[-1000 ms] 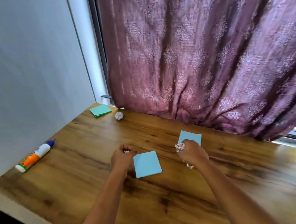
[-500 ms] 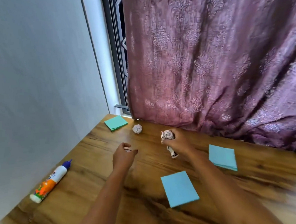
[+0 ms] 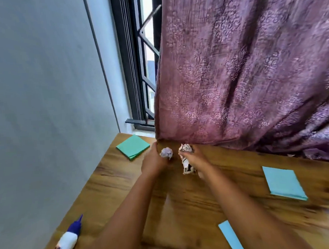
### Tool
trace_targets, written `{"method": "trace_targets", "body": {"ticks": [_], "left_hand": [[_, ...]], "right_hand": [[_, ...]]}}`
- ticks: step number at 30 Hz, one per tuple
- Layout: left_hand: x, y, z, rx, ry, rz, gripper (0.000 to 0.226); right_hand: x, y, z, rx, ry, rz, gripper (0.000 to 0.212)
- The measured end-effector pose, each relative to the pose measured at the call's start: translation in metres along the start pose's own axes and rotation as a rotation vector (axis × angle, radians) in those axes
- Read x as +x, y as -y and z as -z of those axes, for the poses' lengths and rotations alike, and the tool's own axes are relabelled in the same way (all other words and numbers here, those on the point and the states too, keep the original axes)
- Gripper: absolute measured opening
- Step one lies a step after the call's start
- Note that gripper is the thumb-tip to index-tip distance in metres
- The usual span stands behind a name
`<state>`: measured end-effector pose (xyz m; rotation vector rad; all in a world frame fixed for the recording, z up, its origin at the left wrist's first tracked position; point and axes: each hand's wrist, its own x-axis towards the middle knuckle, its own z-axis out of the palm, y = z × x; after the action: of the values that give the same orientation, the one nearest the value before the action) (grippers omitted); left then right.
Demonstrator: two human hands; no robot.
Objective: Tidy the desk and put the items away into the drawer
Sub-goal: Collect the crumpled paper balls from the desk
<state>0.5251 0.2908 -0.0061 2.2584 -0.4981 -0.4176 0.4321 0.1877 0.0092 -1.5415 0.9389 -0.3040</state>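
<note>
My right hand (image 3: 196,158) is curled round 1 wad (image 3: 185,162) of paper. The left hand (image 3: 152,162) is up against a ball (image 3: 166,153) by the curtain (image 3: 234,80) - can't tell if it's gripping.

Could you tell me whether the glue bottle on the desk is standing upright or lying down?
Lying down: the glue bottle rests lengthwise on the desk, its blue cap pointing away from the camera.

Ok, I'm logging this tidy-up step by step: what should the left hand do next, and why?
Probably close the left hand round the small paper ball and lift it: the hand is right at it, and the right hand is full, gripping crumpled paper.
</note>
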Motion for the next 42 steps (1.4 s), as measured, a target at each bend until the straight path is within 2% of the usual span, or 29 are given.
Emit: {"method": "trace_targets", "body": {"ticks": [6,9,14,18,20,23,31,34,36,39,42], "left_hand": [[0.019,0.001,-0.013,0.158,0.073,-0.053,0.056],[0.016,0.000,-0.018,0.076,0.073,-0.038,0.051],[-0.005,-0.008,-0.021,-0.413,0.158,0.102,0.057],[-0.039,-0.021,-0.026,-0.914,0.291,0.119,0.032],[-0.055,-0.024,-0.030,-1.155,0.343,0.199,0.032],[-0.073,-0.024,-0.037,-1.321,0.359,0.250,0.034],[-0.118,-0.060,-0.059,-1.407,0.448,0.242,0.027],[-0.142,-0.072,-0.077,-1.433,0.587,0.324,0.040],[-0.157,-0.074,-0.091,-1.384,0.593,0.297,0.037],[-0.191,-0.085,-0.106,-1.306,0.593,0.221,0.033],[-0.223,-0.093,-0.130,-1.245,0.606,0.220,0.035]], "right_hand": [[0.015,-0.008,-0.003,0.021,0.000,-0.025,0.038],[0.012,-0.007,-0.001,0.040,0.002,-0.046,0.038],[0.004,-0.007,0.008,0.175,-0.005,-0.152,0.040],[-0.011,-0.016,0.014,0.282,0.022,-0.159,0.038],[-0.026,-0.018,0.019,0.340,0.034,-0.139,0.035],[-0.045,-0.025,0.028,0.433,0.046,-0.104,0.039],[-0.094,-0.052,0.066,0.650,-0.033,-0.065,0.035],[-0.112,-0.068,0.090,0.703,-0.065,-0.028,0.032],[-0.127,-0.077,0.105,0.732,-0.088,-0.017,0.031],[-0.152,-0.094,0.128,0.795,-0.112,0.025,0.038],[-0.179,-0.111,0.153,0.806,-0.156,0.064,0.054]]}}
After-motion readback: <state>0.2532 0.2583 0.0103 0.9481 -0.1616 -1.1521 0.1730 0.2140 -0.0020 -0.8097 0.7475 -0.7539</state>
